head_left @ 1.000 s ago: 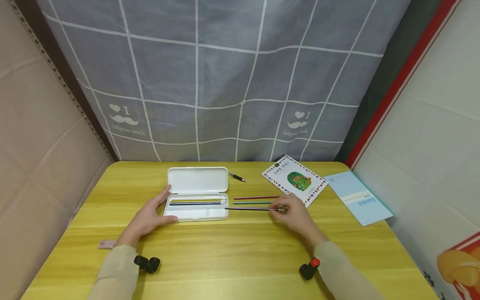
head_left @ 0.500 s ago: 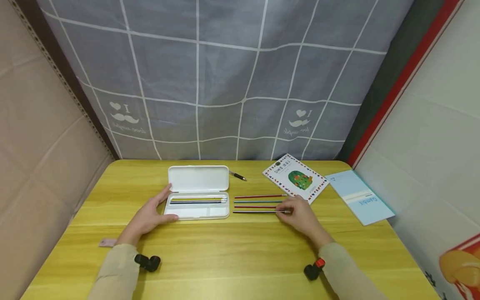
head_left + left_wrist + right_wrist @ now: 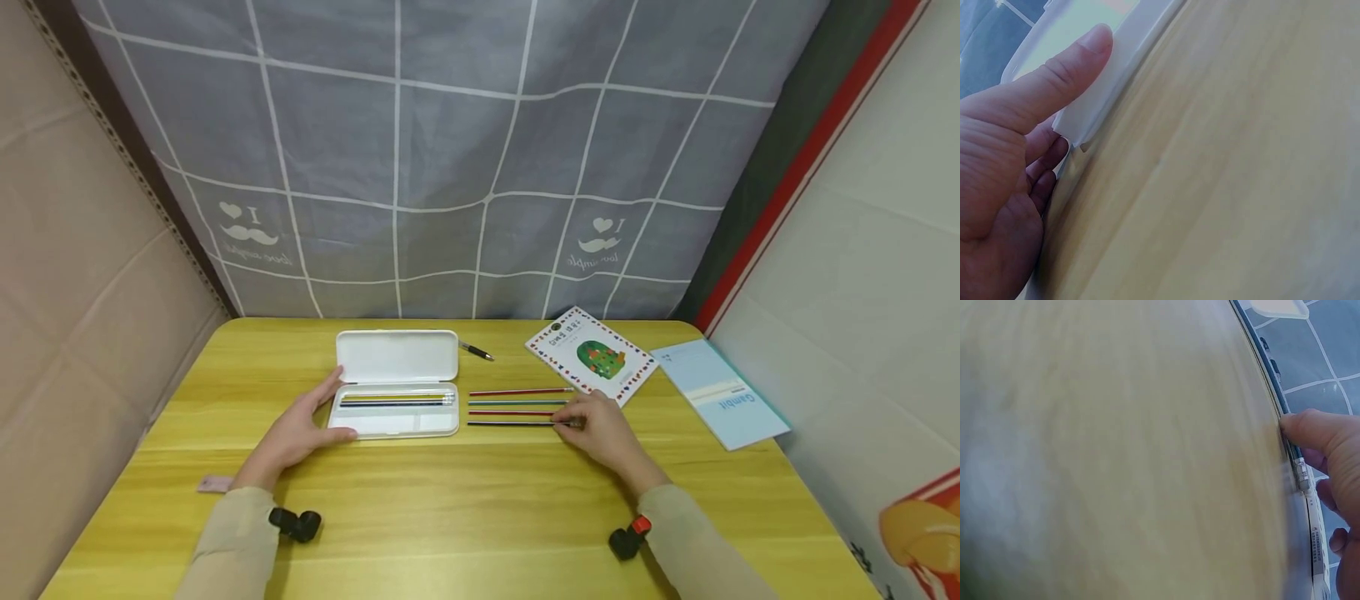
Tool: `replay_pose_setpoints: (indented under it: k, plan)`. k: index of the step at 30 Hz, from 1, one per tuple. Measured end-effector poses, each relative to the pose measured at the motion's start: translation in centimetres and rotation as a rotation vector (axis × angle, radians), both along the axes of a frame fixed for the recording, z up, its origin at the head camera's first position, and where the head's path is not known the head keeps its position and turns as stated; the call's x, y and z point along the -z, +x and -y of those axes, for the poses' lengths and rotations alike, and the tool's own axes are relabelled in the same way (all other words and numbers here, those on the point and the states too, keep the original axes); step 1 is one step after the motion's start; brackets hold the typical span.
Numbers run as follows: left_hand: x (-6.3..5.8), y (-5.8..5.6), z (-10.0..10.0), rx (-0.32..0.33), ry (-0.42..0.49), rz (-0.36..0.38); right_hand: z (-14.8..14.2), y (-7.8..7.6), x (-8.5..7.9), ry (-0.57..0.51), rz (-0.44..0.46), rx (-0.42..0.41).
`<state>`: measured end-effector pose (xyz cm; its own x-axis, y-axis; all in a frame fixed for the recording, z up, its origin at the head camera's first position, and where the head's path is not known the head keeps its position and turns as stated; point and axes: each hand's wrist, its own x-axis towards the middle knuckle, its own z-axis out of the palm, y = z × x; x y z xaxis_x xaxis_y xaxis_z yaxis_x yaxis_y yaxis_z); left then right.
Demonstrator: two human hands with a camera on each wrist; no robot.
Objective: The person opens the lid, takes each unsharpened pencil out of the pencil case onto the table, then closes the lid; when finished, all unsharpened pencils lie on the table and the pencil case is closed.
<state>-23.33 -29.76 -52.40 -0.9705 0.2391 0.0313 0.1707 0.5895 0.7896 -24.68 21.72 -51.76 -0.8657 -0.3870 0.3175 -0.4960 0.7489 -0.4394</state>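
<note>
A white pencil case (image 3: 375, 427) lies with its lid raised, and several pencils (image 3: 392, 404) rest in its back compartment. My left hand (image 3: 296, 435) holds the case's left end, thumb over the front rim (image 3: 1094, 103) and fingers at the side. Right of the case, my right hand (image 3: 602, 429) pinches a dark pencil (image 3: 510, 423) near its eraser end, low at the table; the right wrist view shows its metal ferrule (image 3: 1300, 474) beside the thumb. Behind it lie a red pencil (image 3: 513, 413), a green pencil (image 3: 513, 403) and another red pencil (image 3: 517, 392), roughly parallel.
A black pen (image 3: 476, 352) lies behind the case's lid corner. At the back right are a white booklet (image 3: 566, 350) with a green picture and a light blue notebook (image 3: 712, 392). A small pink item (image 3: 214, 484) shows beside my left wrist.
My right hand has brought the dark pencil right and towards me, away from the case, and lowered it in line with the other pencils. The left hand stays on the case.
</note>
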Motion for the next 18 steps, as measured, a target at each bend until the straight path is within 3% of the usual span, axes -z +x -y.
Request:
replay_pose_setpoints:
  k: [12, 15, 18]
  plan:
    - [0.1, -0.1, 0.1, 0.004, 0.003, -0.005, 0.3, 0.0, -0.2, -0.029, -0.042, -0.015]
    - [0.2, 0.0, 0.1, 0.002, 0.014, -0.009, 0.8, 0.0, -1.2, -0.099, 0.012, -0.030]
    - [0.2, 0.1, 0.2, 0.007, 0.019, -0.020, 1.5, -0.1, -2.4, -0.181, 0.127, -0.025]
